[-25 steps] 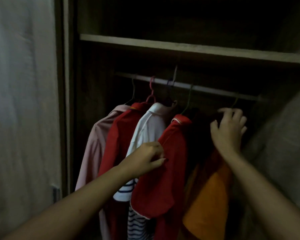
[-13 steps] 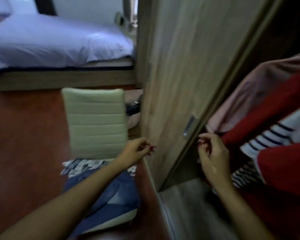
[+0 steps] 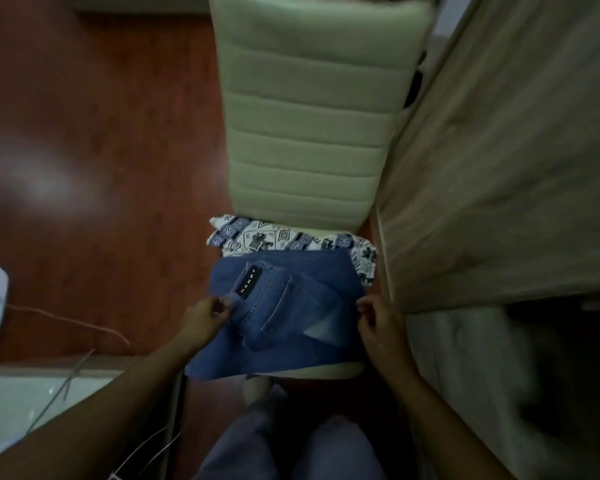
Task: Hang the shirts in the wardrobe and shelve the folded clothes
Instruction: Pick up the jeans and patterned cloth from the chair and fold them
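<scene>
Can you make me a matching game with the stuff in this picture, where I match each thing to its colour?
Things:
1. folded jeans
2. chair
3. floor
4. folded patterned cloth

Colours:
A. reddish brown
B. white with dark blue prints
C. blue
D. pale cream

Right pairs: 1-C, 2-D, 3-A, 4-B.

The jeans lie on the chair seat, partly over the patterned cloth, with the left hand and the right hand at their two sides.
</scene>
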Motion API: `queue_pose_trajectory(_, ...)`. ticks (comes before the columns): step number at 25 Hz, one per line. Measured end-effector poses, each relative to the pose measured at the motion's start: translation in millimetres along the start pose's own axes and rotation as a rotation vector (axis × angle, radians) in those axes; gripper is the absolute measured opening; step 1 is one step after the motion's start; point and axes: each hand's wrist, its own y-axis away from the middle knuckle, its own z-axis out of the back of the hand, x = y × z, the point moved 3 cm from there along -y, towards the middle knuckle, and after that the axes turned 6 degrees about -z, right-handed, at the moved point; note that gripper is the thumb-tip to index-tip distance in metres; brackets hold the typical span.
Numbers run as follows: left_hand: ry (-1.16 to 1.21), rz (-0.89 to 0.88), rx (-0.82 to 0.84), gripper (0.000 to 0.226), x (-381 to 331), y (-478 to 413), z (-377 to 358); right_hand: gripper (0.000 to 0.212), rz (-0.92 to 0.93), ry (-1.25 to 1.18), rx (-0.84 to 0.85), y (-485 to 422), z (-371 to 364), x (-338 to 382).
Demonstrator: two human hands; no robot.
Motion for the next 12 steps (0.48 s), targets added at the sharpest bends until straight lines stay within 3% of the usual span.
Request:
queue_pose_trajectory(3,0.164,0.184,0.029,0.018,25.3,-21.0,-33.8,0.025,-0.031,0.047,0.120,-26.4,-46.6,-17.4)
queue_pose_trajectory(6,0.562,0.510,-0.023,0.030,45.5,-36.7,-66.9,0.046,0.043,0.117,0.201,-67.0,-92.8,-31.1)
queue_pose_trajectory(9,0.824,0.533,-0.093,0.022,56.1,-47.2,-80.1,0.066,0.017,0.142,0.307,-96.2,-125.5,-44.6)
queue_pose_trajectory(12,0.915,0.445,-0.070,0.009,77.3,-48.6,-88.9,0.057,0.073,0.195,0.360,-113.7,-141.1,-48.5)
